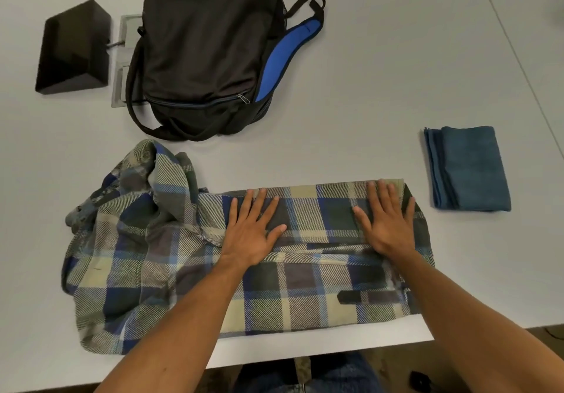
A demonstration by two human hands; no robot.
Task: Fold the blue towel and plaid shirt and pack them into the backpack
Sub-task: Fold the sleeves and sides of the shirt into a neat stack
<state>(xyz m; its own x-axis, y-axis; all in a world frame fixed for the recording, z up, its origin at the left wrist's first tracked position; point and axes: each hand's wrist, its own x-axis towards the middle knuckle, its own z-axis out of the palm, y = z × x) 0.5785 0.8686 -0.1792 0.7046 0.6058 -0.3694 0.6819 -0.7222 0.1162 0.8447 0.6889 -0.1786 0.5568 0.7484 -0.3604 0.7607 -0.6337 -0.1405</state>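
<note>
Flatly, both hands pressed on the plaid shirt [274,270], which lay along the near edge of the pale surface [381,72]. The left hand [253,233] had its fingers straight and spread on the folded cloth near the middle; the right hand [387,221] lay likewise flat, fingers extended, toward the shirt's 3 o'clock end. Neither gripped anything. The shirt's 9 o'clock part was bunched and rumpled. At 12 o'clock from the shirt sat the black backpack [201,47], zipped, with a blue-lined strap at its side. A dark wedge-shaped block [73,50] rested at 9 o'clock of the backpack. The blue towel [470,169], already folded, lay just beyond the shirt's 3 o'clock end, apart from it.
</note>
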